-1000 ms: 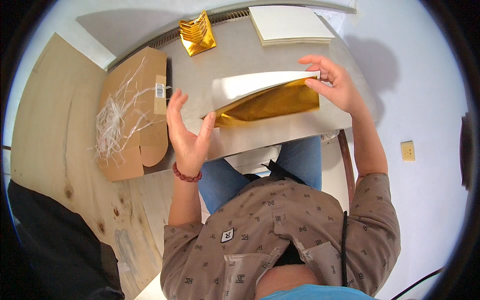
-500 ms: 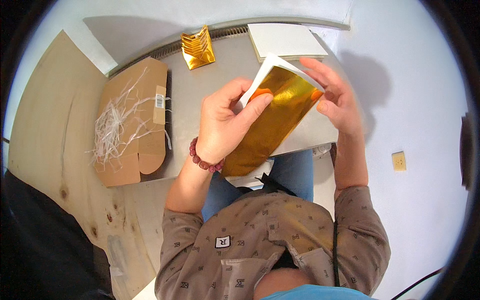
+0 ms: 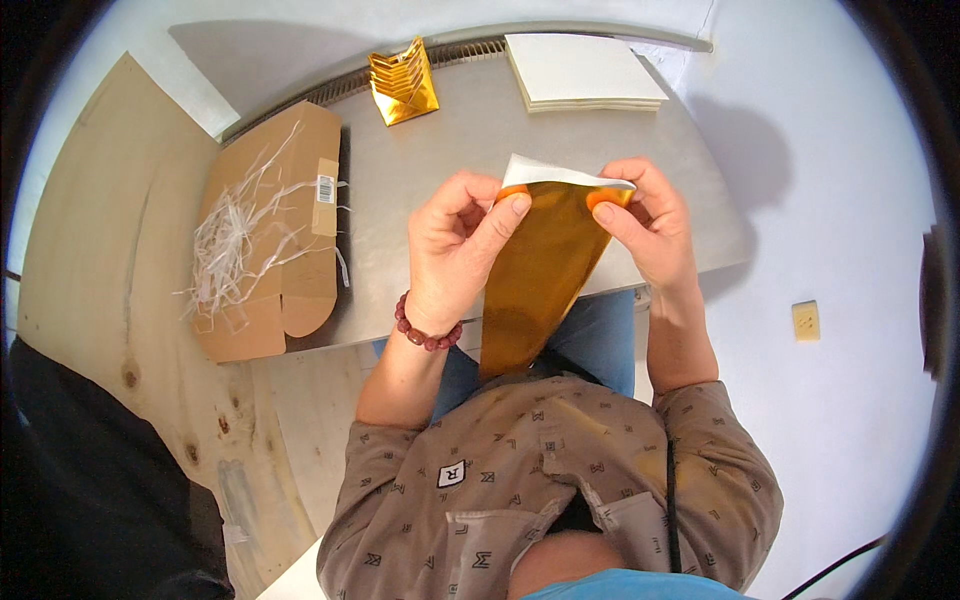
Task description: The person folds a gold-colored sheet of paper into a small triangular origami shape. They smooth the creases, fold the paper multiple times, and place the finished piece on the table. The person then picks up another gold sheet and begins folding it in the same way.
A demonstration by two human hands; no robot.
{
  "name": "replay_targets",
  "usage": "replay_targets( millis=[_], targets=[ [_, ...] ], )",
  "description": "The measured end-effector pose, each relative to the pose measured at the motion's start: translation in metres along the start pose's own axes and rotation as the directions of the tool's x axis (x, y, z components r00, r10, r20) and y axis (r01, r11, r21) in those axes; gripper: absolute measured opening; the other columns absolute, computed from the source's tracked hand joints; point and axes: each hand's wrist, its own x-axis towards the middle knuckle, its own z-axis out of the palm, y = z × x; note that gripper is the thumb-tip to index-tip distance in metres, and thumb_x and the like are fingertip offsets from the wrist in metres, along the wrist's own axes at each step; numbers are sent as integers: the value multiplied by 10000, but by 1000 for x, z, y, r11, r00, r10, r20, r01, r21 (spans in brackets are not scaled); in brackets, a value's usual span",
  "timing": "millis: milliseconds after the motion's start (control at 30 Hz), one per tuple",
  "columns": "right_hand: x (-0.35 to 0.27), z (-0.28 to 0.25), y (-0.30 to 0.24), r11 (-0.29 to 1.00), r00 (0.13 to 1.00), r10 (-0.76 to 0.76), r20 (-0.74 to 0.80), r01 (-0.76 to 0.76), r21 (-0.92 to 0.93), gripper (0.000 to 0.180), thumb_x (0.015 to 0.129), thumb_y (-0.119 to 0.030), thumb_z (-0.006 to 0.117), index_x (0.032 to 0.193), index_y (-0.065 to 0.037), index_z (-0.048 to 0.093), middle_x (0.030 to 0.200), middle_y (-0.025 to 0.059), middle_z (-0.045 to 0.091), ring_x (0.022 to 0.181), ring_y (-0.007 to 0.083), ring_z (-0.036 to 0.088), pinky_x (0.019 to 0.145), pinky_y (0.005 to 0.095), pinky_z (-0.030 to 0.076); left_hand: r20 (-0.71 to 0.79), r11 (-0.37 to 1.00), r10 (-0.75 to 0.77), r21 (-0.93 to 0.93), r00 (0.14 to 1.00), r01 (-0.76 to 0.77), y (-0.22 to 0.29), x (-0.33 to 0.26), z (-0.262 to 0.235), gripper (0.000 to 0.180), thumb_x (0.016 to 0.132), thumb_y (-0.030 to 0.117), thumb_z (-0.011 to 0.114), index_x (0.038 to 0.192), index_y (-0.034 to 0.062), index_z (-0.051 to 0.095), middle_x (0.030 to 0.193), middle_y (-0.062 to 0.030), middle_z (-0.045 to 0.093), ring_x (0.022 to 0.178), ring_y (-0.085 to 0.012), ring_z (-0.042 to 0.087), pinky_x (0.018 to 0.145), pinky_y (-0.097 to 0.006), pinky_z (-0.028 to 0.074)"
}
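Between my two hands hangs a sheet of gold foil paper (image 3: 540,260), shiny on the side facing me and white on its back. My left hand (image 3: 455,240) pinches its upper left corner, thumb on the gold side. At the upper right corner my right hand (image 3: 648,215) pinches it the same way. A white strip of the back shows along the upper edge, between the hands. The sheet's lower end drops past the table edge toward my lap. Fingers behind the sheet are partly hidden.
A grey table (image 3: 440,140) lies beneath. At its back stand a folded gold foil piece (image 3: 403,88) with layered points and a stack of white paper (image 3: 585,75). On the left, an open cardboard box (image 3: 300,230) carries white shredded strips (image 3: 230,245). A wall socket (image 3: 805,320) is at right.
My right hand has closed from spread fingers to a pinch on the sheet's right corner. The sheet has come lower and nearer, and its upper edge is now stretched level between both hands.
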Motion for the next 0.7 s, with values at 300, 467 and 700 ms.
replay_targets(
  millis=[300,467,700],
  targets=[
    [-2,7,13,992,997,32,76,-41,118,212,1000,-64,684,1198,-32,615,1006,1,670,907,61,624,802,211,494,-96,978,-9,204,995,29,-2,-6,-9,259,967,104,781,788,61,600,705,98,504,665,-4,425,595,-187,359],
    [2,5,17,997,999,-12,40,9,73,274,992,-73,705,1245,-18,617,1029,5,682,941,64,613,807,223,484,-108,942,76,333,991,-36,5,1,-14,267,950,98,796,764,41,613,686,77,528,655,-18,451,596,-202,392],
    [-6,28,32,886,947,303,107,-321,335,467,950,-74,752,1390,-36,600,1169,13,690,1091,114,637,977,284,517,-143,883,273,429,951,-189,0,-1,-5,195,961,95,780,845,7,650,689,46,556,649,-31,470,582,-212,401]
  ],
)
